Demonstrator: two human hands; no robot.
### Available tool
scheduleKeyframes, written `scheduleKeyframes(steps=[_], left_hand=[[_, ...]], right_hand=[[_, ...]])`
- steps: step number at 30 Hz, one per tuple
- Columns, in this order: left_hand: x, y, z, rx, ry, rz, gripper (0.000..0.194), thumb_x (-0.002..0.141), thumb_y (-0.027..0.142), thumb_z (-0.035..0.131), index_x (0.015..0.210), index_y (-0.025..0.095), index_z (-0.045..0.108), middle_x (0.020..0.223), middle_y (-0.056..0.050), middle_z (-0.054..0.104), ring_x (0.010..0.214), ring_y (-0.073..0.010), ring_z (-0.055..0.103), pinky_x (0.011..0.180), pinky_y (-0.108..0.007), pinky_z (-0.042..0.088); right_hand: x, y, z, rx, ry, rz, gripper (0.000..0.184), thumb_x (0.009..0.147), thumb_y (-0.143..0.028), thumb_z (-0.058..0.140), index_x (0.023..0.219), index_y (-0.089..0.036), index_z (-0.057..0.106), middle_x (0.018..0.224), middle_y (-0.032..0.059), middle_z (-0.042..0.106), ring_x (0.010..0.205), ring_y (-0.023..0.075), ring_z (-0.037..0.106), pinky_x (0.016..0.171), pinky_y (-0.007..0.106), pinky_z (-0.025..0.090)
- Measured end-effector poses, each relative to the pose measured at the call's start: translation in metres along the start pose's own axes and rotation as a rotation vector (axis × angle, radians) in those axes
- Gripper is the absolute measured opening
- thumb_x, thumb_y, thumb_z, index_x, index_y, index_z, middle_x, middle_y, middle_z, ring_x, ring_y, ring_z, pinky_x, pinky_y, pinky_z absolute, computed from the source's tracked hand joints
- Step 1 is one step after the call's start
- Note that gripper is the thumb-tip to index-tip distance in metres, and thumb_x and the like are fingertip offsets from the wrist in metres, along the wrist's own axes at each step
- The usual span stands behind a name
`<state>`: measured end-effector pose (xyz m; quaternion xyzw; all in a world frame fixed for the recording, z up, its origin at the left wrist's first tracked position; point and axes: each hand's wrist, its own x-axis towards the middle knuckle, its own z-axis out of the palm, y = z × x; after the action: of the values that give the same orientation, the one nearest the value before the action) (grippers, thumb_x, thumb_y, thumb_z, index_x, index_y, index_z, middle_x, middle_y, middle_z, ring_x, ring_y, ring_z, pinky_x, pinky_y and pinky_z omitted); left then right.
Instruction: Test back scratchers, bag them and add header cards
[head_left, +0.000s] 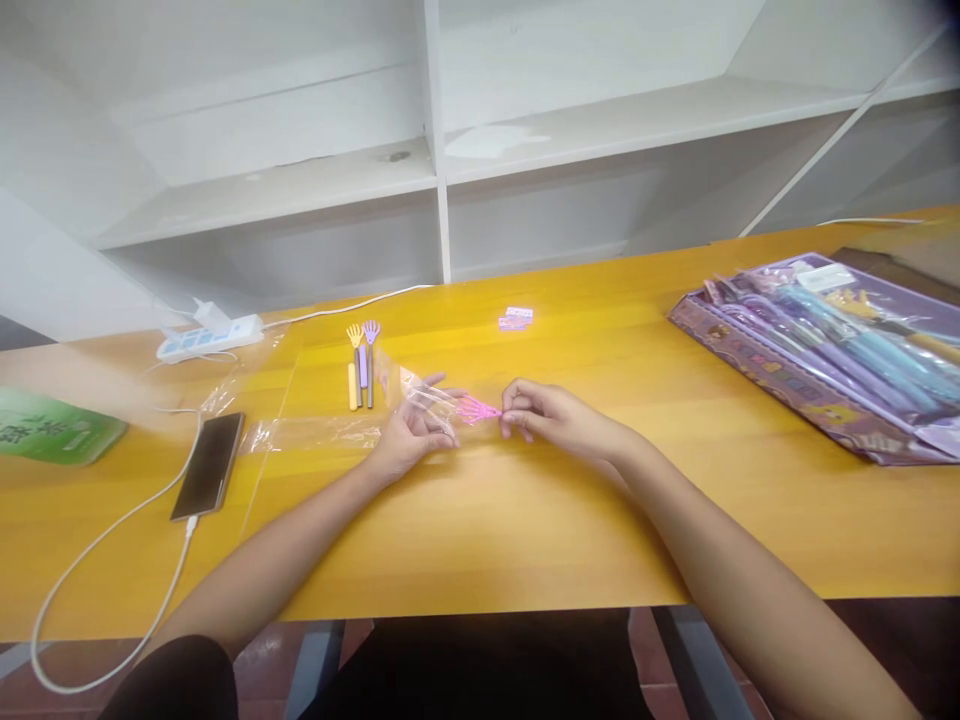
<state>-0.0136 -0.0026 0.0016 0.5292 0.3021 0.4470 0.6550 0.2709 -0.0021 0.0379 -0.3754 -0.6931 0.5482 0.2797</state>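
My left hand (411, 432) rests on the yellow table (525, 520), fingers curled around the mouth of a clear plastic bag (330, 400). My right hand (546, 417) pinches the end of a small pink hand-shaped scratcher (477, 409), whose claw end lies at the bag's opening by my left fingers. Inside or under the bag lie a yellow scratcher (352, 364) and a purple scratcher (365, 358) side by side.
A phone (208, 465) on a white charging cable lies at the left, near a white power strip (210, 336) and a green packet (52, 428). A small pink label (515, 318) lies further back. A purple display box (832, 350) of wrapped items sits at the right. White shelves stand behind.
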Motion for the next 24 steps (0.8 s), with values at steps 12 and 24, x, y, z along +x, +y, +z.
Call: scheduleKeyframes(steps=[12,24], left_hand=[[0.003,-0.002,-0.004,0.030,0.132,0.061,0.052,0.077,0.032,0.093,0.116,0.020,0.060,0.130,-0.014,0.076,0.069,-0.0134,0.075,0.069,-0.028,0.060],[0.004,-0.001,0.000,0.041,0.049,0.037,0.052,0.075,0.031,0.093,0.115,0.019,0.061,0.126,-0.014,0.078,0.073,-0.0174,0.078,0.076,-0.034,0.064]], right_hand=[[-0.001,0.000,-0.001,0.013,0.008,-0.016,0.033,0.102,-0.055,0.061,0.098,-0.024,0.050,0.090,0.0033,0.076,0.064,0.0132,0.056,0.064,0.029,0.043],[0.002,0.002,0.016,0.013,-0.008,-0.035,0.031,0.104,-0.053,0.058,0.098,-0.024,0.051,0.090,0.0027,0.076,0.062,0.0121,0.054,0.063,0.028,0.044]])
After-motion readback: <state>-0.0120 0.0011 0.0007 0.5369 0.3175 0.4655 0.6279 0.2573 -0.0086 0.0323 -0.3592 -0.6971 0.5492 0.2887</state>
